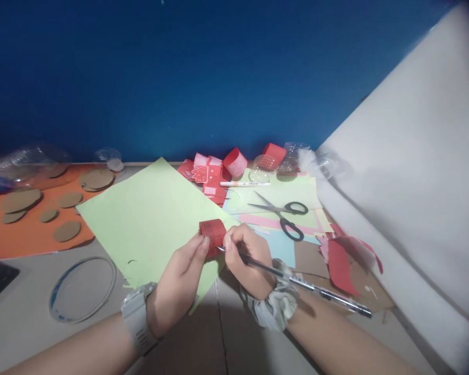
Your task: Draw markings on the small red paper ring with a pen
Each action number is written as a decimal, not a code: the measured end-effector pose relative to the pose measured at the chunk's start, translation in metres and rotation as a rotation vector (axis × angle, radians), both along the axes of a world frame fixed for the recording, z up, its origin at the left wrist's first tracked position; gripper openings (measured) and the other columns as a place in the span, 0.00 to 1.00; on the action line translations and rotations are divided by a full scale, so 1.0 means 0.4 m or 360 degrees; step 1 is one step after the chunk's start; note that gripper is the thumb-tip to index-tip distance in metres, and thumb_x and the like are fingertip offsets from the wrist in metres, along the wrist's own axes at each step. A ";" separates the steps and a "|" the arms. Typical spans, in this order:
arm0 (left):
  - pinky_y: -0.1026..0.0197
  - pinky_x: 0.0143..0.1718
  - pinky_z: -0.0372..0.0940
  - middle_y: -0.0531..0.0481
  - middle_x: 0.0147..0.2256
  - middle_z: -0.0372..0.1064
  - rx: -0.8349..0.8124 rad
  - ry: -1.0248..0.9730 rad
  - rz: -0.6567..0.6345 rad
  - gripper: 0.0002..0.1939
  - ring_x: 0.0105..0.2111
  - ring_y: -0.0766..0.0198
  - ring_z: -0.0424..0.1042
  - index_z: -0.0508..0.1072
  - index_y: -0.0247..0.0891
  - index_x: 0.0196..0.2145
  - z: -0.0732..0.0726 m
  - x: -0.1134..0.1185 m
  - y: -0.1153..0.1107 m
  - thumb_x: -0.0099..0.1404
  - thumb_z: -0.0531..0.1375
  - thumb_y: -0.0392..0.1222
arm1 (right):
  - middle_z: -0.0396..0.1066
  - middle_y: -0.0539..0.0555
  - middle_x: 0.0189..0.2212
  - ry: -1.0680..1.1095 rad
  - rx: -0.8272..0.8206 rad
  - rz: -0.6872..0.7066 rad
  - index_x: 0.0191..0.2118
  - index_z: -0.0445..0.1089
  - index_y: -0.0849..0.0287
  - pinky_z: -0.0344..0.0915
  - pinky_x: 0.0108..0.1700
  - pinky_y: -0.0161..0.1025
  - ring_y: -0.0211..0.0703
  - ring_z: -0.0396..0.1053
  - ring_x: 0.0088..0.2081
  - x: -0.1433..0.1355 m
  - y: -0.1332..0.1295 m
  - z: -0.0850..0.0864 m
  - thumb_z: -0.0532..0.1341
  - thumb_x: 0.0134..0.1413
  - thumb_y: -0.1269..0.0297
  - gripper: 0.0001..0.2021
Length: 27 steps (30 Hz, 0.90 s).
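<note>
Between thumb and fingers, my left hand (183, 271) grips a small red paper roll (214, 233) with dark pen lines on its surface. A black pen (305, 284) is pinched in my right hand (252, 255), its tip at the lower right part of the roll. Whether the tip touches the paper I cannot tell for certain. Beneath both hands lies a large light green paper sheet (148, 208). Scissors with black handles (291, 221) rest, blades apart, on coloured sheets beyond my right hand.
Cardboard discs (67, 230) lie on an orange sheet (8, 245) at left, near a clear plastic bottle (27, 164). A white marker (244, 184), red paper rings (235, 162) and clear plastic cups (293, 161) sit by the blue wall (219, 78). A tape ring (54, 299) lies front left.
</note>
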<state>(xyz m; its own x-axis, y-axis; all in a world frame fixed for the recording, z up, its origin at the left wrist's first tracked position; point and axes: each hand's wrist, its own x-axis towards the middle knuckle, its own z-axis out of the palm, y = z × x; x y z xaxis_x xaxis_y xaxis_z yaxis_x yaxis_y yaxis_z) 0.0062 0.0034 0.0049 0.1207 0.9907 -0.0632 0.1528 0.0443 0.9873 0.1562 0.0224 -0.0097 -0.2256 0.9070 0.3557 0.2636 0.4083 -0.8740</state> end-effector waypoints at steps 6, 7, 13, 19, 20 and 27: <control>0.64 0.40 0.66 0.51 0.32 0.74 -0.0002 0.0014 0.0019 0.13 0.34 0.62 0.70 0.72 0.37 0.32 -0.009 -0.003 -0.002 0.72 0.51 0.42 | 0.63 0.46 0.24 -0.0054 0.0021 0.0049 0.28 0.57 0.55 0.57 0.27 0.34 0.35 0.58 0.24 0.003 0.002 0.005 0.56 0.57 0.72 0.09; 0.63 0.40 0.66 0.50 0.33 0.75 -0.0006 0.0024 0.0016 0.14 0.34 0.61 0.70 0.73 0.37 0.34 -0.011 -0.004 -0.002 0.72 0.51 0.43 | 0.63 0.46 0.24 -0.0056 0.0024 0.0069 0.28 0.57 0.55 0.57 0.27 0.34 0.35 0.58 0.24 0.003 0.003 0.006 0.56 0.56 0.73 0.09; 0.63 0.44 0.65 0.49 0.37 0.76 -0.0025 0.0014 -0.0020 0.15 0.38 0.60 0.70 0.75 0.36 0.38 -0.009 -0.003 -0.001 0.72 0.50 0.43 | 0.63 0.46 0.24 -0.0070 0.0029 0.0056 0.28 0.57 0.55 0.57 0.27 0.34 0.35 0.58 0.24 0.005 0.004 0.010 0.55 0.57 0.73 0.09; 0.63 0.40 0.64 0.50 0.32 0.73 -0.0020 0.0024 -0.0003 0.14 0.35 0.61 0.69 0.72 0.36 0.33 -0.008 -0.004 0.002 0.72 0.50 0.43 | 0.63 0.46 0.24 -0.0110 0.0042 0.0107 0.27 0.57 0.55 0.57 0.27 0.34 0.35 0.59 0.24 0.007 0.005 0.011 0.56 0.56 0.72 0.09; 0.63 0.40 0.64 0.50 0.32 0.73 -0.0011 0.0024 -0.0004 0.14 0.35 0.61 0.69 0.71 0.37 0.32 -0.009 -0.005 0.002 0.72 0.50 0.43 | 0.63 0.46 0.24 -0.0097 0.0026 0.0095 0.27 0.57 0.55 0.57 0.27 0.34 0.35 0.58 0.24 0.007 0.005 0.011 0.56 0.56 0.72 0.09; 0.62 0.39 0.64 0.51 0.30 0.70 -0.0042 0.0051 0.0009 0.15 0.35 0.60 0.68 0.70 0.38 0.32 -0.012 -0.004 0.000 0.72 0.50 0.45 | 0.63 0.46 0.23 -0.0146 0.0041 0.0137 0.27 0.57 0.55 0.57 0.27 0.34 0.35 0.59 0.24 0.008 0.004 0.014 0.56 0.55 0.73 0.09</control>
<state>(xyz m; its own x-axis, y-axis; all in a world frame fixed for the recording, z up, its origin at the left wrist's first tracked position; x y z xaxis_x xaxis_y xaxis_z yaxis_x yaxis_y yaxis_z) 0.0045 0.0035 0.0002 0.1123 0.9893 -0.0930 0.1839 0.0712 0.9804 0.1593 0.0240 -0.0042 -0.3348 0.8736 0.3532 0.3050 0.4551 -0.8366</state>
